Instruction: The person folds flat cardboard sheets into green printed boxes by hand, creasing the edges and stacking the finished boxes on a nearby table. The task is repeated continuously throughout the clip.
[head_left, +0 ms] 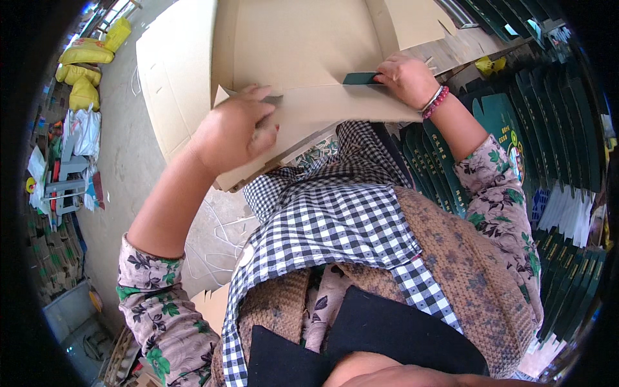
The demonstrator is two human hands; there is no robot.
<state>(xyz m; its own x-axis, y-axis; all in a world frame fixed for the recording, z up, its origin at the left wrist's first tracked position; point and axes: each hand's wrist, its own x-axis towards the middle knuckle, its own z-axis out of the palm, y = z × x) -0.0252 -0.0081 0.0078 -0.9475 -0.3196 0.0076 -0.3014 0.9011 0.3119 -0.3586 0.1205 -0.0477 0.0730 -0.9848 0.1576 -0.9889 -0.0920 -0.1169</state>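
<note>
An opened cardboard box (pixel 309 39) with a plain brown inside lies in front of me, its walls and flaps partly raised. My left hand (pixel 235 129) is at the near left corner, fingers bent over the near wall (pixel 322 103) and thumb on my side of it; motion blurs the fingertips a little. At the near right corner, my right hand (pixel 409 79) pinches a small flap (pixel 360 78) whose dark green outer face shows. A wide side panel (pixel 174 77) spreads out to the left.
Stacks of dark green printed cartons (pixel 554 122) stand close on my right. The box rests on a wooden surface (pixel 461 48). Yellow sacks (pixel 84 71) and a white bag (pixel 86 132) line the far left. White straps (pixel 222 235) lie on the concrete floor (pixel 119 174).
</note>
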